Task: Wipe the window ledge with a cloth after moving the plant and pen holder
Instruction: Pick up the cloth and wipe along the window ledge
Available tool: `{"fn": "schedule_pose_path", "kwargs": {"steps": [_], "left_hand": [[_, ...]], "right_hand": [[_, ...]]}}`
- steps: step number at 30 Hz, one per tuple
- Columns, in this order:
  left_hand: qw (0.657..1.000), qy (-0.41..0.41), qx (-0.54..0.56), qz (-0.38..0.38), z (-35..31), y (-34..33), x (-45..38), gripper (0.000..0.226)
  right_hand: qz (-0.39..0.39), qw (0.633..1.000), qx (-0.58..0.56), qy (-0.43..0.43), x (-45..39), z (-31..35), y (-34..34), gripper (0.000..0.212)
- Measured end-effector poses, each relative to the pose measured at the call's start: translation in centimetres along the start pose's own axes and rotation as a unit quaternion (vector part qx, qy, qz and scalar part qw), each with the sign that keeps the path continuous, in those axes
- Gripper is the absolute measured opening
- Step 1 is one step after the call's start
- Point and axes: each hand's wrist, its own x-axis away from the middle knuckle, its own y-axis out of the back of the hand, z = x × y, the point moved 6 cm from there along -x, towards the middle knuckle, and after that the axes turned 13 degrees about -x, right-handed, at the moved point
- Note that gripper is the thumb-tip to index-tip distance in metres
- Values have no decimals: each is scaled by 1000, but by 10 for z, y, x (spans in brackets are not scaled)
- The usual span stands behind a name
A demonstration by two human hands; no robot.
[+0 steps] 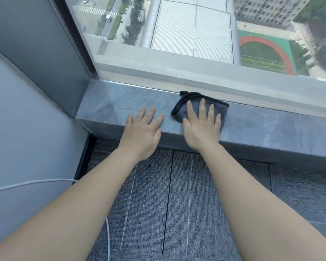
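A grey stone window ledge [271,127] runs below the glass. On it lies a dark grey cloth with a black edge [194,106], close to the window. My right hand [201,127] presses flat on the cloth with fingers spread. My left hand [141,130] rests flat on the bare ledge just left of the cloth, fingers apart, holding nothing. No plant or pen holder is in view.
The window pane [177,34] rises right behind the ledge. A grey wall and frame corner [45,72] close off the ledge's left end. Grey carpet tiles [167,204] cover the floor below. A white cable [36,183] runs along the left wall.
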Motion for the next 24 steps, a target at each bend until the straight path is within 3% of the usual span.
{"fn": "schedule_pose_path", "kwargs": {"steps": [4, 8, 12, 20, 24], "left_hand": [[1000, 5, -2, 5, -4, 1, 2, 50], [999, 11, -1, 29, -6, 3, 4, 51], [999, 27, -10, 46, -12, 4, 4, 51], [999, 20, 25, -12, -52, -1, 5, 52], [1000, 19, 18, 8, -80, 0, 3, 52]], "right_hand": [[48, 995, 11, 87, 13, 15, -9, 54], [77, 995, -1, 60, 28, -2, -3, 54], [60, 998, -15, 30, 32, -9, -1, 54], [24, 996, 12, 82, 11, -27, 7, 52], [26, 998, 38, 43, 16, -68, 23, 53]]}}
